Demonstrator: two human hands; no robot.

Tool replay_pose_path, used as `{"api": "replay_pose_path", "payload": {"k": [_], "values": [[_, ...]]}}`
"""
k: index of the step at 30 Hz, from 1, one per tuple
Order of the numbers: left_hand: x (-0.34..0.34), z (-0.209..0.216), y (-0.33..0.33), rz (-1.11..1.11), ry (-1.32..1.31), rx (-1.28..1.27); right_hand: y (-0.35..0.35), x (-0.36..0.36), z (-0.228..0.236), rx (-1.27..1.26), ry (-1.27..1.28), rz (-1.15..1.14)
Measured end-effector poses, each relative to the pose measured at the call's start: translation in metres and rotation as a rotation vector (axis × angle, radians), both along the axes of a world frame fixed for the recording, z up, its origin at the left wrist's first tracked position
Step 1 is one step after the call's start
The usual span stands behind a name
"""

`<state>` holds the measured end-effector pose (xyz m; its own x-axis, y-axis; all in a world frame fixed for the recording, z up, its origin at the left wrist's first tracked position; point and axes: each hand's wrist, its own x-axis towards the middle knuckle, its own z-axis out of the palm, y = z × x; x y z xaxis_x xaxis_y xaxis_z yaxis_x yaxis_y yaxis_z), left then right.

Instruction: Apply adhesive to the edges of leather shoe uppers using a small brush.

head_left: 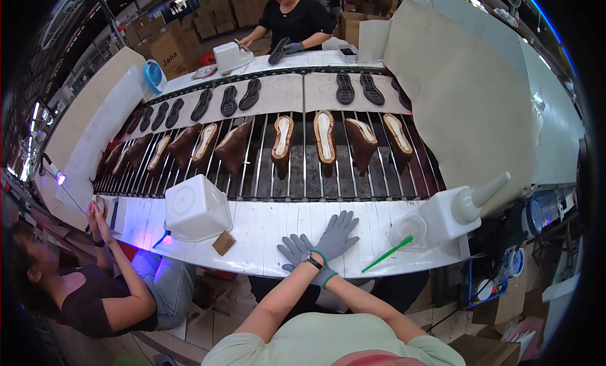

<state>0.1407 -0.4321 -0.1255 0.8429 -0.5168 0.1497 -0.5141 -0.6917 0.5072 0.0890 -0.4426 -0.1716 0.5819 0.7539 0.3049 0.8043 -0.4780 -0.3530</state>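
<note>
My forearms cross at the wrists over the near edge of the white worktable (252,252). My left hand (338,235), in a grey glove with a watch at the wrist, lies to the right with its fingers spread. Partly beneath that wrist, my right hand (295,249), gloved in grey too, rests on the left with fingers apart. Neither holds anything. To their right, a green-handled brush (386,254) leans from a clear dish (407,230) beside a white plastic bottle (445,214) with a long spout. A small brown block (223,243) lies left of my hands.
Beyond the table runs a rack of metal rollers (259,164) bearing several brown shoe uppers (324,139), soles up. Black soles (249,94) line a board behind it. A white container (197,208) stands at left. One person sits at the left; another across holds a sole (278,51).
</note>
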Motion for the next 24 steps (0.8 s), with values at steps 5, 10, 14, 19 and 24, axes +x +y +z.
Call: {"api": "replay_pose_path", "payload": {"k": [5,10,14,19,24], "values": [[0.002,-0.003,0.001,-0.006,-0.002,0.013,-0.001,0.001,-0.004,-0.043,0.001,0.008],[0.000,-0.002,0.000,-0.003,0.005,0.022,-0.002,-0.001,-0.003,-0.081,-0.025,0.006],[0.001,0.000,0.000,0.001,0.007,0.018,0.000,0.000,-0.003,-0.102,-0.020,-0.003],[0.001,0.000,0.003,0.009,0.008,0.021,0.003,0.001,-0.001,-0.113,-0.024,0.010],[0.000,-0.006,-0.007,-0.010,0.022,-0.010,-0.006,-0.001,-0.005,-0.091,0.005,-0.016]]}}
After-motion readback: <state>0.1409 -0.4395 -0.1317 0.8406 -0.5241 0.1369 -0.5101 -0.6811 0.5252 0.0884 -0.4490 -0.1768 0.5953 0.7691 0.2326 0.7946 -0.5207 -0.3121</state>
